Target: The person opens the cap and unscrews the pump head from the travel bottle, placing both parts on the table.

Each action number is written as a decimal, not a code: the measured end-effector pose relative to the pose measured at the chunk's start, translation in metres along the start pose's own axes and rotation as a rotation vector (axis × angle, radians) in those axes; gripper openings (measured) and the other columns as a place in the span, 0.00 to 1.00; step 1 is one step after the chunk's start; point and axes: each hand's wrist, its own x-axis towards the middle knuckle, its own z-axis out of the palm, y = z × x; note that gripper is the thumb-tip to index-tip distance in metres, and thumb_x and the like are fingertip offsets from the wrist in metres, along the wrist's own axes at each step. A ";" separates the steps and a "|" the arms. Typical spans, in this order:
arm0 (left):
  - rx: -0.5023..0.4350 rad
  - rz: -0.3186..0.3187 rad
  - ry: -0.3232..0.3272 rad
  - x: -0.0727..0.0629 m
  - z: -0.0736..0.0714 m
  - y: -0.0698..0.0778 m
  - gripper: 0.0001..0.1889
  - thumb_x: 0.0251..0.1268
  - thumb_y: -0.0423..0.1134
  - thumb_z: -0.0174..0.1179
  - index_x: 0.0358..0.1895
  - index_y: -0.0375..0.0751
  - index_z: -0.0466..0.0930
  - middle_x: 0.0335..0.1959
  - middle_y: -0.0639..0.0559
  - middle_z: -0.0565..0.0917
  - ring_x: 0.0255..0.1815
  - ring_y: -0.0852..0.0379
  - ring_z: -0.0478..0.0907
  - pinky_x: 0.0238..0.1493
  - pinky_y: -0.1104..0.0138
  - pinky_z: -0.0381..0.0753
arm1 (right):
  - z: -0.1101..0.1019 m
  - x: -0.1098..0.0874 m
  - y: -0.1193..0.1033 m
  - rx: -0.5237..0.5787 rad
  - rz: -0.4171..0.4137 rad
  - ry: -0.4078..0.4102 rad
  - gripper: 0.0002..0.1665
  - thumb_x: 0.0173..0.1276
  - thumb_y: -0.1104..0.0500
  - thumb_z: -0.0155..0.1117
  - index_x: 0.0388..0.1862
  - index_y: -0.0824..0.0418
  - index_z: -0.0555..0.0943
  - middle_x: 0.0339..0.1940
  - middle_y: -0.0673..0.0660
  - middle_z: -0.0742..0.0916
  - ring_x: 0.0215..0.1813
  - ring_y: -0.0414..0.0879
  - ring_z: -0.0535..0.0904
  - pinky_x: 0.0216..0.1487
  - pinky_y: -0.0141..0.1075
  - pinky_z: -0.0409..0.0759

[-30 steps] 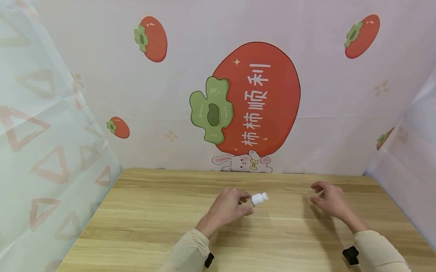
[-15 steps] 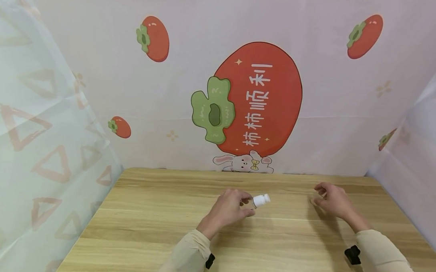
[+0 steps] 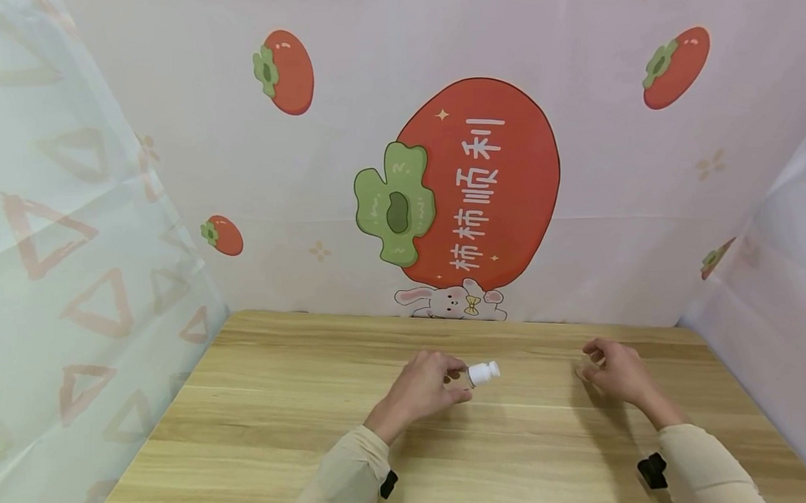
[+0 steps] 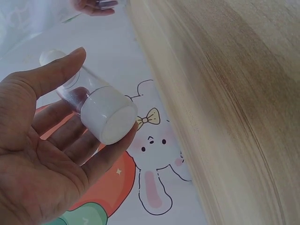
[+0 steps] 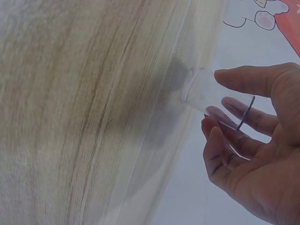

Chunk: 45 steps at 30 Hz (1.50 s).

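Observation:
Between thumb and fingers, my left hand (image 3: 424,384) holds a small bottle (image 3: 480,372) above the table. Its narrow white top points right in the head view. Seen from the left wrist, the bottle (image 4: 108,112) has a clear middle and a wide white end turned toward the camera. My right hand (image 3: 617,373) holds a clear, cup-shaped cap (image 5: 225,101) with a dark rim, thumb on one side and fingers on the other. In the head view this cap is hard to make out. Bottle and cap are well apart.
Both hands are over a wood-grain table (image 3: 282,404). A pale backdrop (image 3: 600,170) printed with persimmons and a rabbit stands along its far edge. Light sheets (image 3: 38,308) hang at both sides. Each wrist carries a black camera mount (image 3: 653,470).
Both hands appear slightly further right in the head view, but the backdrop shifts with them. The bottle and the cap stay in the same grips.

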 end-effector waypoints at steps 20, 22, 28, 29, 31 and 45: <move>0.004 -0.005 0.001 0.000 0.001 0.001 0.18 0.55 0.41 0.78 0.47 0.39 0.90 0.40 0.52 0.89 0.37 0.62 0.83 0.39 0.71 0.80 | 0.003 0.002 0.001 -0.027 0.002 -0.012 0.23 0.61 0.66 0.71 0.53 0.77 0.78 0.42 0.70 0.85 0.44 0.66 0.82 0.42 0.58 0.81; 0.002 -0.003 0.002 0.000 0.001 0.002 0.17 0.55 0.41 0.78 0.47 0.39 0.90 0.39 0.52 0.89 0.37 0.62 0.82 0.38 0.71 0.80 | 0.004 0.003 0.001 -0.032 -0.001 -0.009 0.23 0.61 0.66 0.71 0.52 0.77 0.79 0.42 0.70 0.85 0.45 0.67 0.82 0.42 0.59 0.81; -0.005 0.008 0.006 0.000 0.001 0.002 0.17 0.54 0.41 0.78 0.46 0.39 0.90 0.40 0.51 0.89 0.37 0.61 0.83 0.38 0.71 0.80 | 0.005 0.003 0.001 -0.049 -0.008 0.001 0.23 0.61 0.65 0.72 0.52 0.77 0.79 0.42 0.71 0.86 0.44 0.68 0.82 0.43 0.60 0.80; -0.004 0.009 0.006 0.000 0.001 0.002 0.17 0.54 0.41 0.78 0.46 0.39 0.90 0.40 0.51 0.89 0.37 0.61 0.83 0.38 0.71 0.80 | 0.005 0.003 0.001 -0.051 -0.008 0.002 0.24 0.61 0.65 0.72 0.53 0.77 0.79 0.43 0.72 0.85 0.45 0.68 0.82 0.43 0.60 0.80; 0.000 0.013 0.008 0.000 0.001 0.002 0.17 0.54 0.41 0.78 0.46 0.40 0.90 0.40 0.51 0.89 0.37 0.60 0.83 0.38 0.71 0.80 | 0.004 0.003 0.001 -0.052 -0.004 0.003 0.25 0.61 0.64 0.73 0.54 0.77 0.78 0.44 0.73 0.85 0.46 0.69 0.81 0.43 0.61 0.80; -0.004 -0.003 0.001 0.001 0.001 0.003 0.16 0.56 0.41 0.77 0.47 0.40 0.90 0.41 0.50 0.89 0.40 0.57 0.84 0.40 0.69 0.80 | -0.007 -0.001 -0.007 -0.103 -0.049 0.075 0.29 0.63 0.60 0.74 0.56 0.76 0.77 0.48 0.76 0.83 0.49 0.73 0.77 0.49 0.66 0.72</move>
